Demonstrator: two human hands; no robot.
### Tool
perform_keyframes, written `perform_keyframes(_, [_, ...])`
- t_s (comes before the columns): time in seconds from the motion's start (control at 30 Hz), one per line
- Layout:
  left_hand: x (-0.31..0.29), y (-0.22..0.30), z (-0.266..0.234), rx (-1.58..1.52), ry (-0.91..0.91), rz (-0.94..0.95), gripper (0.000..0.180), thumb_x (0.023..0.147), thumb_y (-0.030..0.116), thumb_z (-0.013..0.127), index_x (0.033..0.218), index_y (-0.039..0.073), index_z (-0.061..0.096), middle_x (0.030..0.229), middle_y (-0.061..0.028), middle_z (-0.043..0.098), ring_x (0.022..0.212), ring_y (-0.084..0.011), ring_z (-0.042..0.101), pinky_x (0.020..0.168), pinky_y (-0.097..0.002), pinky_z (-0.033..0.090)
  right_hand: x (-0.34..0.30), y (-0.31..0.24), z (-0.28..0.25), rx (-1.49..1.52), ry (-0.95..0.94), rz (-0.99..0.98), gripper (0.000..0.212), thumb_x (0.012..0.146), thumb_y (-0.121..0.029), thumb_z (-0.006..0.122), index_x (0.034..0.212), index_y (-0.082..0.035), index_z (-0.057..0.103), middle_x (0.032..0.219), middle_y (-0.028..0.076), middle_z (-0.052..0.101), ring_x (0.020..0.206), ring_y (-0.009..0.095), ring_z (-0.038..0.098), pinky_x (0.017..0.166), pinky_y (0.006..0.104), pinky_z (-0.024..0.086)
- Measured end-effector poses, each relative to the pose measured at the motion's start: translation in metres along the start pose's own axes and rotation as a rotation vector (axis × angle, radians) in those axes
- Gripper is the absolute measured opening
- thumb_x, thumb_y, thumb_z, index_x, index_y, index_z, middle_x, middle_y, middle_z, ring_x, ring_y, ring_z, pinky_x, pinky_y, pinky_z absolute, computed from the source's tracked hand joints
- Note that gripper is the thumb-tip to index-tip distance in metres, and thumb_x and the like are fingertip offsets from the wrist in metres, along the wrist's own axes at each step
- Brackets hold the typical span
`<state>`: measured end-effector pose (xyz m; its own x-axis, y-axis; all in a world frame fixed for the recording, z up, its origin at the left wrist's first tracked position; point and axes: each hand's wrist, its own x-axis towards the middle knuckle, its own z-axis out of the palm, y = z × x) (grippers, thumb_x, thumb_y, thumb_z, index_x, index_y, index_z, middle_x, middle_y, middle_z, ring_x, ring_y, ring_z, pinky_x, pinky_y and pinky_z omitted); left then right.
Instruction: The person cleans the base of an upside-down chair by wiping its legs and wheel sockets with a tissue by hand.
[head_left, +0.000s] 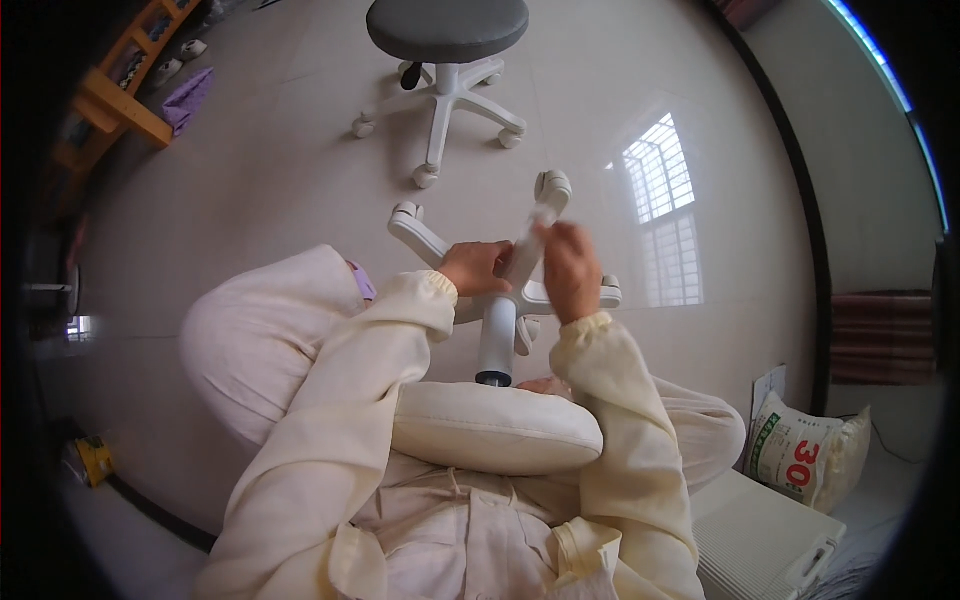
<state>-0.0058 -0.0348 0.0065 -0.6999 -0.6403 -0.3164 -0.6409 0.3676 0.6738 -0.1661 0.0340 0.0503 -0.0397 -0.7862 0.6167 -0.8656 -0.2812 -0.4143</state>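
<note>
A cream swivel stool lies tipped over between my legs. Its round padded seat (pixel 495 430) rests against my lap, and its white column (pixel 497 340) points away from me to a white wheeled base (pixel 420 240). My left hand (pixel 478 268) is closed around the base close to the hub, at the foot of one leg. Beside that leg is my right hand (pixel 572 272), its fingers bent together near the caster (pixel 552 187) at the far end. A pale, blurred patch shows at its fingertips; whether this is a held thing or the leg itself is unclear.
A grey round stool (pixel 447 28) on white casters stands ahead. Far left are a wooden frame (pixel 125 105) and a purple cloth (pixel 188 102). To my right lie a printed plastic sack (pixel 800 455) and a ribbed cream box (pixel 760 530). A yellow object (pixel 95 460) sits at left.
</note>
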Motion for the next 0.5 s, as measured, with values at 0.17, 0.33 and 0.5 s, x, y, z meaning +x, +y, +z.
perform_keyframes(0.17, [0.002,-0.008,0.003,-0.09,0.018,0.038,0.057,0.067,0.032,0.073,0.116,0.009,0.055,0.102,-0.0101,0.067,0.094,-0.0263,0.063,0.085,-0.0344,0.048,0.021,0.008,0.005,-0.045,-0.108,-0.022,0.028,0.075,0.005,0.057,0.099,-0.007,0.066,0.092,0.008,0.058,0.082,0.028,0.059,0.068,0.0361,0.051])
perform_keyframes(0.33, [0.009,-0.013,0.003,-0.394,0.051,0.093,0.061,0.065,0.021,0.077,0.12,0.008,0.053,0.11,-0.0068,0.062,0.1,-0.0212,0.059,0.088,-0.0339,0.046,-0.018,-0.011,0.007,0.145,-0.236,0.067,0.021,0.073,0.003,0.062,0.093,-0.004,0.065,0.089,0.009,0.059,0.078,0.028,0.061,0.067,0.0348,0.051])
perform_keyframes(0.5, [0.008,-0.015,-0.007,-0.706,0.221,0.197,0.059,0.064,0.021,0.083,0.113,0.008,0.054,0.104,-0.005,0.058,0.094,-0.0155,0.056,0.088,-0.0307,0.046,-0.021,-0.009,0.011,0.405,-0.202,0.408,0.018,0.075,0.002,0.063,0.092,-0.004,0.064,0.083,0.01,0.06,0.07,0.027,0.063,0.066,0.0329,0.052])
